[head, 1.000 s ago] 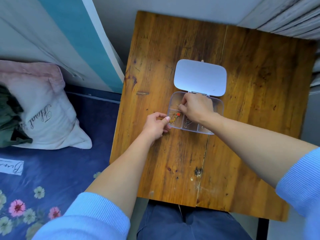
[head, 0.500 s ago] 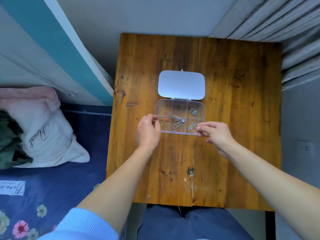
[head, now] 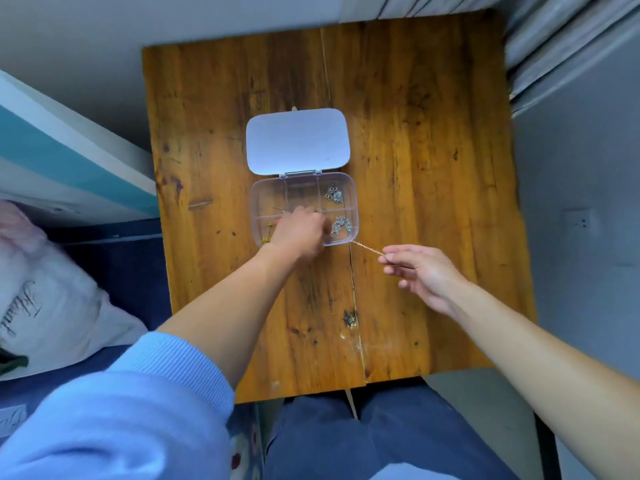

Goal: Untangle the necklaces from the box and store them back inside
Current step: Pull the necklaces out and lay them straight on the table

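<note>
**Gold chain pulled taut from the box**

The right hand (head: 420, 271) pinches one end of a thin gold chain (head: 367, 248) between thumb and forefinger, its other fingers loose. The chain runs straight back over the near right corner of the box (head: 257, 199). The left hand (head: 299, 233) covers the middle near compartment with its fingers curled down. Its back hides them, so I cannot tell whether they pinch the chain or only pin the tangle.

A harder pull would likely tighten any knot, strain the fine links or drag the light box. The chain could also snag the silver pieces (head: 341, 226) beside it and haul them out. The open lid (head: 297, 142) lies flat behind.

The table (head: 433, 150) is worn wood, and a crack (head: 353, 289) down its middle could catch a dropped chain. A bed (head: 131, 265) and pillow (head: 52, 289) are left, a curtain (head: 554, 46) right.
</note>
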`<action>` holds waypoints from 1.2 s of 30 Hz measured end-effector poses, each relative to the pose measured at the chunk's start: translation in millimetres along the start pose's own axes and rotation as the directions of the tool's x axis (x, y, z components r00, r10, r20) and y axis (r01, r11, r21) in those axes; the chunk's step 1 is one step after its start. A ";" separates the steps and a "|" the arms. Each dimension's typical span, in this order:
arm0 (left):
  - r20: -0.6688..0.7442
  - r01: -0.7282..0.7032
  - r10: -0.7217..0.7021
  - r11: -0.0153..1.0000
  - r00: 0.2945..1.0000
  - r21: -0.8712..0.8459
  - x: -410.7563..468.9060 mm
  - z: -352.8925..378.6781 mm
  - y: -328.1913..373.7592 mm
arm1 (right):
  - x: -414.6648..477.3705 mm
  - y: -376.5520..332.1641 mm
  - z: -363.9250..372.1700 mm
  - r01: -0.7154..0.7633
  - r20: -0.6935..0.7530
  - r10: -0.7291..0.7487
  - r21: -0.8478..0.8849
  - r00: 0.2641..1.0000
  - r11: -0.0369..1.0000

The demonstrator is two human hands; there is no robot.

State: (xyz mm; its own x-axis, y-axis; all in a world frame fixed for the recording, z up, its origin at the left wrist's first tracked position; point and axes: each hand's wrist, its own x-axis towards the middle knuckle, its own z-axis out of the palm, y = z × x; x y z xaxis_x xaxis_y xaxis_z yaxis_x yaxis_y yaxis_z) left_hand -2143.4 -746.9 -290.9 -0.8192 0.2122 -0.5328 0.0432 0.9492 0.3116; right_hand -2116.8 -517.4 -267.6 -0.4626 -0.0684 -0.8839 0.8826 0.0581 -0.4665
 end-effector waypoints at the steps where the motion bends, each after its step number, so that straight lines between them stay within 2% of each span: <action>1: 0.018 -0.003 0.003 1.000 1.000 0.000 1.7 -2.4 -0.2 | -0.2 0.3 -2.1 0.003 0.001 -0.003 0.012 1.000 1.000; 5: 0.055 -0.001 0.004 0.999 0.998 -0.054 -2.7 -14.1 3.6 | -3.5 -3.5 -8.3 0.019 -0.007 -0.018 0.027 1.000 0.999; 8: 0.050 0.109 -0.099 0.951 0.994 -0.289 -15.7 -33.2 4.6 | -8.3 -10.6 -9.8 0.035 -0.020 -0.035 0.008 0.999 0.999; 11: 0.111 0.233 -0.209 0.757 0.972 -0.610 -38.9 -55.5 -3.0 | -13.3 -17.8 -4.0 0.049 -0.023 -0.049 -0.029 0.999 0.998; 13: 0.157 0.293 -0.267 0.612 0.951 -0.735 -60.0 -68.1 -12.4 | -17.1 -21.9 3.9 0.051 -0.004 -0.051 -0.038 0.999 0.998; 16: 0.200 0.325 -0.291 0.490 0.936 -0.809 -89.3 -77.4 -34.1 | -23.3 -24.5 20.2 0.046 0.035 -0.044 -0.060 0.998 0.997; 20: 0.212 0.334 -0.314 0.414 0.925 -0.847 -125.8 -84.4 -67.5 | -33.5 -14.2 48.0 0.042 0.069 -0.033 -0.129 0.997 0.991; 24: 0.283 0.363 -0.270 0.320 0.920 -0.875 -152.9 -83.7 -108.0 | -43.9 9.6 79.9 0.054 0.027 -0.050 -0.221 0.998 0.974; 28: 0.288 0.391 -0.307 0.362 0.907 -0.846 -169.7 -74.9 -145.9 | -56.7 44.8 117.4 0.028 -0.006 -0.031 -0.266 0.999 0.964; 32: 0.140 0.380 -0.419 0.570 0.897 -0.728 -173.9 -59.7 -177.4 | -70.9 95.2 166.7 -0.004 -0.007 0.002 -0.332 1.000 0.943; 36: -0.027 0.320 -0.420 0.730 0.907 -0.604 -158.4 -41.0 -192.6 | -73.6 139.9 216.6 -0.042 -0.004 0.043 -0.348 0.999 0.937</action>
State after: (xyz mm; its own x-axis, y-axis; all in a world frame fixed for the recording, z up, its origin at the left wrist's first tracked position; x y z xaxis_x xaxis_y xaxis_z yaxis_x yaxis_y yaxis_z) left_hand -2045.4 -972.9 -234.3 -0.7768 -0.2123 -0.5928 -0.5759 0.6203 0.5325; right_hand -1941.2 -720.0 -260.5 -0.4243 -0.0623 -0.9034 0.8172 0.4034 -0.4117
